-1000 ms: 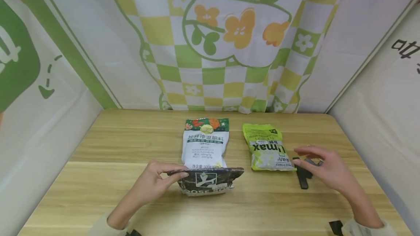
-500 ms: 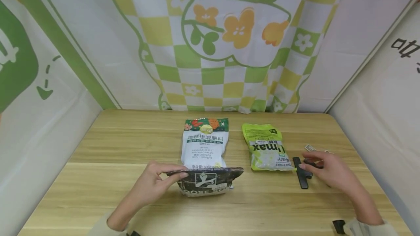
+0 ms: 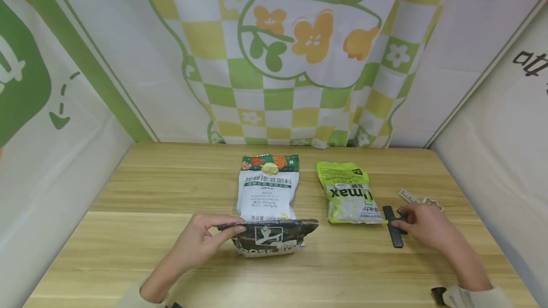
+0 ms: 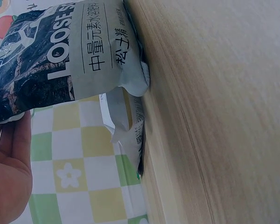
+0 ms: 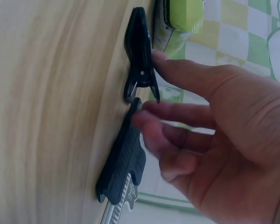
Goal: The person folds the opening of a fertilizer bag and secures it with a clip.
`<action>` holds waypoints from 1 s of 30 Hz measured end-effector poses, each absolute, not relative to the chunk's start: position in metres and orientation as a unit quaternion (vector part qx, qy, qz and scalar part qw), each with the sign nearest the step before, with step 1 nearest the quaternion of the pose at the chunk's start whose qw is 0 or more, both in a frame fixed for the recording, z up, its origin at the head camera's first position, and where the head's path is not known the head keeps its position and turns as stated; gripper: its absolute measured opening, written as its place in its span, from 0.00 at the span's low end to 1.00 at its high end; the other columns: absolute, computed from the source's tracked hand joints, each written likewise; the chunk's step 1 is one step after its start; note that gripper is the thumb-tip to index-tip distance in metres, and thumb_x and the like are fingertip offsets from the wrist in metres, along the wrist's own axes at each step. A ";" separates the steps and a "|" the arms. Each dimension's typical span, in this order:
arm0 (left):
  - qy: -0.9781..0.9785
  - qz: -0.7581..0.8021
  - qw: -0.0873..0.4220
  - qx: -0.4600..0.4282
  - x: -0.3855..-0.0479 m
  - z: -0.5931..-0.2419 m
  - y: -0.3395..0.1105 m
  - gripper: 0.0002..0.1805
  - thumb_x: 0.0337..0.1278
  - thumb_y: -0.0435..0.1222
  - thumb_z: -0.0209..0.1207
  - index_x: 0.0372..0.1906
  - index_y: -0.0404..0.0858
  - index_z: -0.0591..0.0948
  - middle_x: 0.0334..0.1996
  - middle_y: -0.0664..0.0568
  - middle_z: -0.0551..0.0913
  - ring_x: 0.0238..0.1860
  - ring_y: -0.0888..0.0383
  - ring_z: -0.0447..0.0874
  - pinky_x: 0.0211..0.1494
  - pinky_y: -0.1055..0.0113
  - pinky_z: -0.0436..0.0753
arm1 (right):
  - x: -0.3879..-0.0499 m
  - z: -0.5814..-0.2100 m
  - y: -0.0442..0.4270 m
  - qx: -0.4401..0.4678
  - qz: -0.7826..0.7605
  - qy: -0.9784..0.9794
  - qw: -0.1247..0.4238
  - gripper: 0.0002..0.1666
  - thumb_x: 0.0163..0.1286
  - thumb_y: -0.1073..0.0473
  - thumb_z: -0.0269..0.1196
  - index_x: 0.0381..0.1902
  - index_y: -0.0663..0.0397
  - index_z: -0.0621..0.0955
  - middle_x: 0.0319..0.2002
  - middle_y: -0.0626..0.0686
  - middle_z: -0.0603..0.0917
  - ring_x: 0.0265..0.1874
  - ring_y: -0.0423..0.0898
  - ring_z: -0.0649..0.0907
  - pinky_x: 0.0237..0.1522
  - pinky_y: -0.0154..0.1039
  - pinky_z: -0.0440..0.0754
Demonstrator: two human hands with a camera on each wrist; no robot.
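Observation:
My left hand (image 3: 198,240) pinches the top left corner of a dark bag (image 3: 274,239), which stands tilted at the front; the left wrist view shows the same bag (image 4: 98,51) with its lettered front. At the right, my right hand (image 3: 434,226) is over a black clip (image 3: 395,232). In the right wrist view, the thumb of that hand (image 5: 224,107) is at the side of the clip (image 5: 139,42), with bent fingers near its lower end and a gap between thumb and fingers. A second black piece (image 5: 119,158) lies beside it.
Behind the dark bag lies a white bag with a green top (image 3: 267,189). A lime-green bag (image 3: 348,194) lies just left of the clip. A small ruler-like tag (image 3: 408,197) is behind my right hand. A patterned curtain (image 3: 278,99) hangs behind the wooden table (image 3: 150,194).
My right hand has come down and closer to the black clip, its fingers drawing in. The ruler-like tag behind it has come into view. My left hand and the dark bag look unmoved.

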State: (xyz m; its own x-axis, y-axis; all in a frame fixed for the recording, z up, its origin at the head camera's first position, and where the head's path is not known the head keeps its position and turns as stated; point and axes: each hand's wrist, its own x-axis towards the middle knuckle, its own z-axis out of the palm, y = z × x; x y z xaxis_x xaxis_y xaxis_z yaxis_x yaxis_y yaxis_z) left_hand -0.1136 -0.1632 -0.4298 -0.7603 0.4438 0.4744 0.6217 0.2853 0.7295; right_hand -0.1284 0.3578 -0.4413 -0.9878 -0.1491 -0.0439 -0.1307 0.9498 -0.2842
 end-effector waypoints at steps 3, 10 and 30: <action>-0.796 -0.498 0.091 -0.333 -0.113 -0.430 -0.163 0.10 0.60 0.25 0.70 0.43 0.40 0.93 0.40 0.49 0.95 0.45 0.62 0.94 0.54 0.77 0.87 | -0.128 -0.442 0.356 -0.056 -0.142 0.987 0.051 0.22 0.65 0.45 0.75 0.35 0.60 0.85 0.22 0.46 0.80 0.24 0.41 0.75 0.27 0.39 0.75; -0.797 -0.499 0.085 -0.329 -0.112 -0.430 -0.164 0.09 0.61 0.26 0.69 0.43 0.41 0.93 0.41 0.50 0.95 0.46 0.63 0.94 0.53 0.76 0.88 | -0.126 -0.446 0.353 -0.037 -0.141 0.987 0.070 0.34 0.65 0.36 0.73 0.19 0.47 0.65 0.16 0.42 0.61 0.19 0.41 0.63 0.23 0.34 0.60; -0.793 -0.499 0.091 -0.338 -0.113 -0.430 -0.164 0.10 0.62 0.26 0.69 0.43 0.41 0.93 0.40 0.50 0.95 0.46 0.63 0.93 0.52 0.77 0.87 | -0.125 -0.437 0.347 0.038 -0.173 0.979 0.103 0.32 0.68 0.41 0.69 0.12 0.48 0.69 0.13 0.44 0.67 0.15 0.41 0.66 0.19 0.35 0.66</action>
State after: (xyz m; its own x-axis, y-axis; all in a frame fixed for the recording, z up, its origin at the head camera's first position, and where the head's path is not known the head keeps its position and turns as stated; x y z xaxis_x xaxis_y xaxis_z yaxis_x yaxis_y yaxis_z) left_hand -0.1132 -0.1640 -0.4301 -0.7551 0.4450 0.4815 0.6268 0.2745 0.7293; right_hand -0.1251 0.3465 -0.4366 -0.9759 0.0395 -0.2144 0.1104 0.9375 -0.3299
